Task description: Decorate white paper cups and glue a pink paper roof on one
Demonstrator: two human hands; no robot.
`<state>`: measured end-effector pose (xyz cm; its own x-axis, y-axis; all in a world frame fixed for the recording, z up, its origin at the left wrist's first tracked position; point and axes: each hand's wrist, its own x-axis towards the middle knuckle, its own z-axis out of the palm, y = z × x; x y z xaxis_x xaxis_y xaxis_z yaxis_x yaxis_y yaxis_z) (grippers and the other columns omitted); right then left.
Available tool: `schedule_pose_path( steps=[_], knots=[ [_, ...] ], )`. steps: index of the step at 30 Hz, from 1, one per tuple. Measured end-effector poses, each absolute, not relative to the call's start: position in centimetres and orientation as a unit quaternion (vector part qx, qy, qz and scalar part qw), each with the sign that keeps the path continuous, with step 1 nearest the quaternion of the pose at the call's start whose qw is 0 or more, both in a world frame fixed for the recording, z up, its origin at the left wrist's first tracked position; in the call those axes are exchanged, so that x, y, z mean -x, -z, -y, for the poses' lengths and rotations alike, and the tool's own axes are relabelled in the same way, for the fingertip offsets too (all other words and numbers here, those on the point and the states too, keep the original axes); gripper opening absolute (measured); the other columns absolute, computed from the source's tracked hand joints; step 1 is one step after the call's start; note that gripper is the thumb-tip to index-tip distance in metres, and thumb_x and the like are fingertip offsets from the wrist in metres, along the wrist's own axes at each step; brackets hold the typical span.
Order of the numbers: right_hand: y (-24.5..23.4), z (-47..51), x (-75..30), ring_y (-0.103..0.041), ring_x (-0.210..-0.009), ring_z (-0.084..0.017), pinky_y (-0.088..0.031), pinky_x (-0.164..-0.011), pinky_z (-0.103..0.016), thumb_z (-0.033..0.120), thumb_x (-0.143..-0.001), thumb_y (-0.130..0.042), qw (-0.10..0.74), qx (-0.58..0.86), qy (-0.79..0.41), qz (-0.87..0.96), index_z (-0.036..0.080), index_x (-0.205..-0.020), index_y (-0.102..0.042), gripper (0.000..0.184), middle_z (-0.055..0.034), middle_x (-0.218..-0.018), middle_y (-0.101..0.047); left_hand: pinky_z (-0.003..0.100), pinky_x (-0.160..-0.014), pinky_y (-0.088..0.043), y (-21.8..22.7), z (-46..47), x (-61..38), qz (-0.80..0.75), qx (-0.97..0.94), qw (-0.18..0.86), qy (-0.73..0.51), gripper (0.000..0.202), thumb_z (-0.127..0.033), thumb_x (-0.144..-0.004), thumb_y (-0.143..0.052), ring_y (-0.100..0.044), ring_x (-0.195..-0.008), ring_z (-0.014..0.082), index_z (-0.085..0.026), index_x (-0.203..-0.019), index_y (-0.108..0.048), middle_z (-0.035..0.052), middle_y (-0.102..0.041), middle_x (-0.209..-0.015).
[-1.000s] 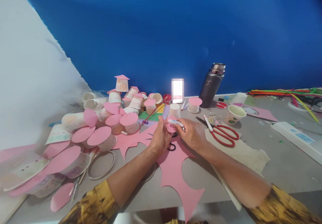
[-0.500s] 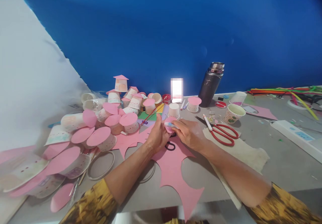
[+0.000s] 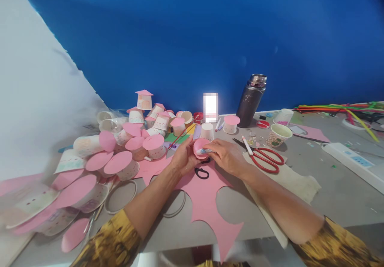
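Note:
My left hand [image 3: 183, 157] is closed on a round pink paper piece [image 3: 199, 143], which looks slightly cupped, its face turned up toward me. My right hand [image 3: 227, 156] grips a small white-and-blue tube, apparently a glue stick [image 3: 204, 151], its end against the pink paper. Just behind stands an upside-down white paper cup [image 3: 207, 131]. Below the hands lie black-handled scissors [image 3: 202, 173], blades hidden, on a cut-out pink paper sheet [image 3: 204, 203].
Paper cups with pink tops [image 3: 153, 145] crowd the left side. Red-handled scissors [image 3: 267, 159] and a marker lie on a beige cloth [image 3: 288, 181] at right. Behind are a dark bottle [image 3: 251, 103] and a patterned cup [image 3: 279, 135]; a power strip [image 3: 354, 161] lies far right.
The pink paper has tilted open toward me, showing more of its face. My left hand has shifted slightly left and down; the glue stick has moved a little lower across the paper.

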<state>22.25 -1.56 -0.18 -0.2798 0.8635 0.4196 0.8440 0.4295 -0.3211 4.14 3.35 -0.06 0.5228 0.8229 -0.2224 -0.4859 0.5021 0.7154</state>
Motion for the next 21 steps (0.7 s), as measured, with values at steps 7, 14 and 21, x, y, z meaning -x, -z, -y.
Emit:
schedule_pose_path(
  steps=[7,14,21],
  knots=[
    [1.0,1.1,-22.5,-0.071,-0.100,-0.020,-0.051,-0.087,-0.030,0.008,-0.092,-0.060,0.343,0.481,-0.067,0.804,0.026,-0.114,-0.074,0.032,-0.0052,-0.115,-0.076,0.042,-0.078,-0.061,0.3,-3.5,-3.9,-0.294,-0.274,0.849,-0.344,0.038,-0.043,-0.102,-0.055,-0.074,-0.080,0.0257,-0.010,-0.101,-0.074,0.0149,-0.077,-0.092],
    [1.7,0.4,-22.8,-0.070,-0.093,-0.019,-0.052,-0.079,-0.029,0.006,-0.088,-0.058,0.405,0.446,-0.105,0.792,0.025,-0.107,-0.073,0.031,-0.0047,-0.111,-0.075,0.041,-0.075,-0.062,0.9,-4.0,-3.5,-0.286,-0.268,0.854,-0.342,0.035,-0.040,-0.101,-0.059,-0.074,-0.077,0.0253,-0.008,-0.098,-0.073,0.0155,-0.077,-0.088],
    [2.3,0.0,-23.1,-0.069,-0.087,-0.019,-0.051,-0.076,-0.028,-0.004,-0.079,-0.053,0.390,0.424,-0.040,0.817,0.027,-0.102,-0.075,0.044,-0.0037,-0.103,-0.074,0.034,-0.064,-0.064,0.2,-3.4,-4.0,-0.333,-0.300,0.830,-0.333,0.029,-0.034,-0.103,-0.055,-0.076,-0.078,0.0240,-0.010,-0.099,-0.070,0.0131,-0.075,-0.088]
  ],
)
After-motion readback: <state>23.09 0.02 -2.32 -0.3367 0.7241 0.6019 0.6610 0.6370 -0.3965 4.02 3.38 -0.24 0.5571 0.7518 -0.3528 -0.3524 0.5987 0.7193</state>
